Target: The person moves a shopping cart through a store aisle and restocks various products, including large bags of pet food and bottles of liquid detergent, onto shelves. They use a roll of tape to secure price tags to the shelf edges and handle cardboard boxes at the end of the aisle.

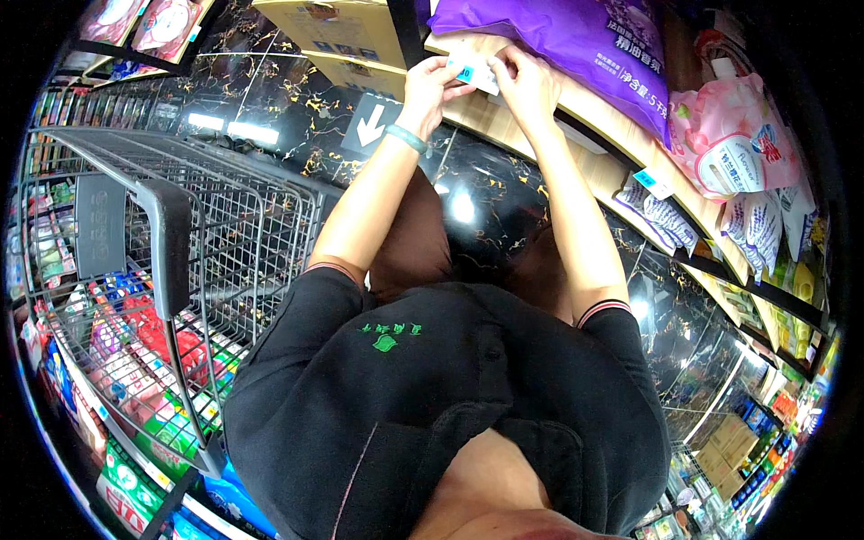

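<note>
A small white and blue price tag (478, 75) is held between my two hands, in front of the edge of a wooden shelf (594, 155). My left hand (432, 91), with a pale green bangle at its wrist, grips the tag's left end. The fingers of my right hand (523, 81) pinch its right end. Just behind the hands a large purple plastic bag (574, 47) lies on the shelf. Farther right, a pink pouch with a white cap (736, 138) stands on the shelf, and another price tag (653, 181) sits on the shelf edge.
A wire shopping cart (223, 182) stands at my left, beside shelves of packaged goods (135, 466). Cardboard boxes (337, 34) stand beyond my left hand. The black marbled floor (290, 101) bears an arrow sign (368, 125). Purple-white packets (658, 216) hang below the shelf edge.
</note>
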{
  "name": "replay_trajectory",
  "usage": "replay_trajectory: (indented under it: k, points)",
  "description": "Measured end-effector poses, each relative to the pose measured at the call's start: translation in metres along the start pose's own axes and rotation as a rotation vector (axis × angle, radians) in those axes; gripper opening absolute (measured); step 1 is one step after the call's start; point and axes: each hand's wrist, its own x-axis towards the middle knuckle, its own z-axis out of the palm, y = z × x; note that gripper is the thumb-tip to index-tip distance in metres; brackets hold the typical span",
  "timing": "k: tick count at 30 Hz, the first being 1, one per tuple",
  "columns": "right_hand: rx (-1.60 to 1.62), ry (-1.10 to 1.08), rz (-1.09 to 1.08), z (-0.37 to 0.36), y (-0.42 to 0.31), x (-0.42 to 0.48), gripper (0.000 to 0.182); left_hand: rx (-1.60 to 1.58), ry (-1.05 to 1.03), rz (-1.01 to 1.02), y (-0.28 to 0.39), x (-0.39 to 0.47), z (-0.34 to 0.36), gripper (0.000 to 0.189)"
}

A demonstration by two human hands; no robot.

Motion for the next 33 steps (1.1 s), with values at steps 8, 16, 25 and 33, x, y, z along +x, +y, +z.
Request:
replay_trajectory:
  k: [8,16,25,33]
  points:
    - [-0.091,0.050,-0.017,0.009,-0.005,0.003,0.019,-0.077,0.013,0.009,-0.008,0.009,-0.005,0.014]
    - [-0.143,0.117,-0.030,0.016,-0.004,0.003,0.018,-0.041,0.035,0.033,-0.008,0.010,-0.003,0.013]
    - [-0.203,0.107,0.024,0.009,-0.018,0.002,0.018,-0.006,0.021,0.052,-0.010,0.012,-0.008,0.014]
    - [-0.208,0.158,-0.219,0.011,0.001,0.001,0.024,-0.025,0.017,0.032,-0.007,0.014,-0.005,0.012]
